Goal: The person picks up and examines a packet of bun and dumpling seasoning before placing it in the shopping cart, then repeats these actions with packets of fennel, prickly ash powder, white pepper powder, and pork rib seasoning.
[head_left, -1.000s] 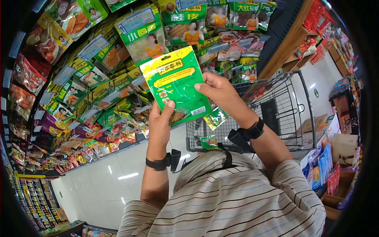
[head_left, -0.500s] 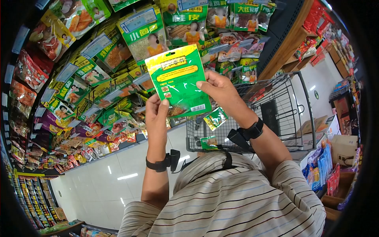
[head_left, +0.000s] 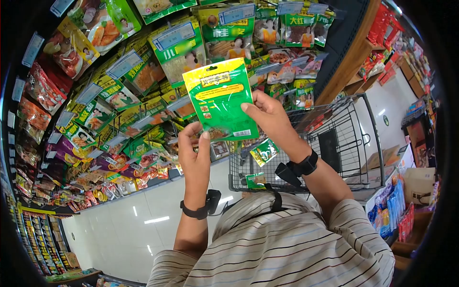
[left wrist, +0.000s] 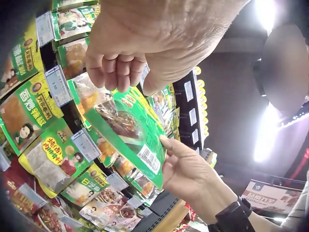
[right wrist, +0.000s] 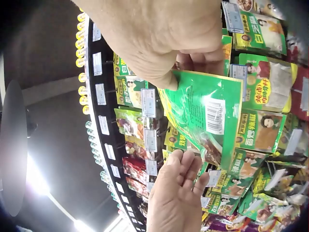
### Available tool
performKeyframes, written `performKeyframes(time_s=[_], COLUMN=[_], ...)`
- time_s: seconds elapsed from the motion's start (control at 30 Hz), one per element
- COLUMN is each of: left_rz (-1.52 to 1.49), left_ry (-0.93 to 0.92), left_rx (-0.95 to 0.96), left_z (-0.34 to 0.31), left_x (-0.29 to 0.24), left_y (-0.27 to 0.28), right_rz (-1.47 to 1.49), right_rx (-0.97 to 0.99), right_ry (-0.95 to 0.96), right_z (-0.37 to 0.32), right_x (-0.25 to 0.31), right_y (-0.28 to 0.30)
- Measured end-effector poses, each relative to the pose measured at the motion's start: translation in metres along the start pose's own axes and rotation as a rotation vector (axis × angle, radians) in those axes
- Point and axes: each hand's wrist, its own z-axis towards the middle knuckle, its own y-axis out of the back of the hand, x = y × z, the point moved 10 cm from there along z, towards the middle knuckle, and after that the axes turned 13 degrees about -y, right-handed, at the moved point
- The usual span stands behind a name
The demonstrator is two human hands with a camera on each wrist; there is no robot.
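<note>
In the head view, a green and yellow packet (head_left: 224, 103) is held up with its printed side and barcode facing the camera. The right hand (head_left: 271, 119) pinches its right edge, thumb on the near face. At the lower left corner is the left hand (head_left: 194, 150), thumb and fingers loosely bent and apart. The right wrist view shows the left hand (right wrist: 176, 195) beside the packet's lower part (right wrist: 198, 104), not gripping it. From the left wrist, its loosely bent fingers (left wrist: 116, 70) hang near the packet (left wrist: 133, 135); contact there cannot be told.
Hanging packets (head_left: 177, 52) with price tags fill the rack ahead and to the left. A wire shopping cart (head_left: 351, 143) stands at the right, with a green packet (head_left: 256, 180) low in it and another (head_left: 264, 152) above. Cardboard boxes (head_left: 418, 184) are farther right.
The left thumb, earlier on the packet's lower left face, has come off it, and the left fingers have loosened. The packet and both hands have shifted slightly right in the head view.
</note>
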Motion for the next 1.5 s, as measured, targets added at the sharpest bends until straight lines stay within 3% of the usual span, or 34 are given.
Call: performKeyframes(time_s=[0.2,0.3,0.4,0.53,0.67,0.7,0.8,0.93,1.17,1.27,1.5], left_rz=[-0.003,-0.272,-0.456,-0.505,-0.560,-0.548,-0.454,-0.472,-0.476,-0.461,-0.422], left_ry=[0.035,-0.036,-0.096,0.101,0.229,0.251,0.180,0.172,0.191,0.193,0.170], left_rx=[0.058,0.107,0.140,0.082,0.023,-0.007,0.015,-0.021,-0.032,-0.036,-0.023], left_z=[0.000,0.003,0.011,0.018,0.032,0.038,0.058,0.068,0.067,0.067,0.078], left_x=[-0.004,-0.007,-0.024,-0.013,0.028,0.028,0.034,0.047,0.050,0.053,0.052], left_y=[-0.008,-0.033,-0.046,-0.039,-0.022,-0.015,0.000,0.010,0.017,0.021,0.020], right_rz=[0.005,-0.283,-0.483,-0.606,-0.335,-0.315,-0.174,-0.121,-0.111,-0.127,-0.063], right_rx=[-0.022,-0.119,-0.116,-0.050,-0.028,-0.079,-0.067,-0.008,0.124,0.159,0.166], right_ry=[0.035,0.127,0.410,0.529,0.232,0.289,0.149,0.280,0.274,0.168,0.221], right_z=[-0.001,-0.006,-0.030,-0.048,-0.018,-0.012,0.014,0.066,0.113,0.108,0.106], right_x=[0.001,0.005,0.037,0.052,0.044,0.050,0.058,0.088,0.131,0.139,0.162], right_y=[0.004,-0.006,-0.039,-0.061,-0.031,-0.022,-0.005,-0.007,-0.042,-0.049,-0.054])
